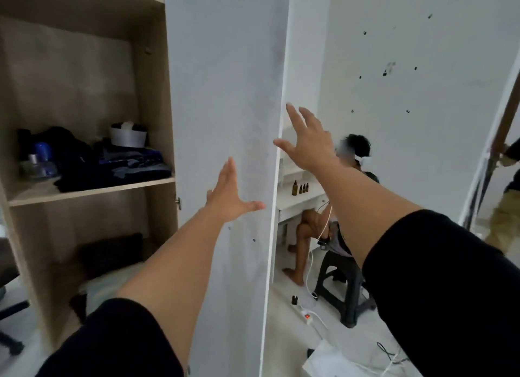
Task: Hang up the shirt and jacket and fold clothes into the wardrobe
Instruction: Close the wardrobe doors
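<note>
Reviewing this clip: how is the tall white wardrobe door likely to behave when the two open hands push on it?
The tall white wardrobe door looks like a flat rigid panel, so it should swing as one piece rather than flex. The left hand lies flat on its face and the right hand is at its free edge, with no grip on it. The smooth surface may let palms slide.

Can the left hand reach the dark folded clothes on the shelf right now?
Probably yes. The left hand lies flat on the white door, and the door stands open, so the dark folded clothes on the shelf sit uncovered just left of it.
</note>
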Tool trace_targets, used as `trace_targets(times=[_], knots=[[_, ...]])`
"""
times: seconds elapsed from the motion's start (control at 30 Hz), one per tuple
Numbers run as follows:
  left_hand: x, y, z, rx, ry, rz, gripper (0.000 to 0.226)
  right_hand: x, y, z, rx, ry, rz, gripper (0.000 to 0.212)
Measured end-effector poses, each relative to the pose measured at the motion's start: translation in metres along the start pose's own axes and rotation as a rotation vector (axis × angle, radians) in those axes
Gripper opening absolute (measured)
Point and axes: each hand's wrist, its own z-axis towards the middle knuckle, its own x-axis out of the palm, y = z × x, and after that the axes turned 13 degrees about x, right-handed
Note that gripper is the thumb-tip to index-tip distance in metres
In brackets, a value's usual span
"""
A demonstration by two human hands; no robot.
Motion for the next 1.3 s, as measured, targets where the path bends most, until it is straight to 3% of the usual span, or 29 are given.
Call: trace_targets(times=[0.2, 0.4, 0.73, 1.03, 1.3], knots=[[0.052, -0.034, 0.055, -0.024, -0.045, 0.041, 0.139, 0.015, -0.04, 0.043, -0.054, -0.017, 0.014, 0.082], [0.076, -0.036, 0.08, -0.089, -0.211, 0.09, 0.13, 0.031, -0.059, 0.065, -0.166, 0.034, -0.027, 0.079], [0.071, -0.029, 0.07, -0.095, -0.19, 0.072, 0.12, 0.046, -0.029, 0.067, -0.179, 0.094, 0.062, 0.075], [0.009, 0.002, -0.013, -0.054, -0.2, 0.15, 0.102, 0.032, 0.055, 0.012, -0.246, 0.108, 0.201, 0.076], [-0.081, 0.055, -0.108, -0.016, -0.267, 0.407, 0.098, 0.035, 0.177, -0.033, -0.359, 0.157, 0.271, 0.064]])
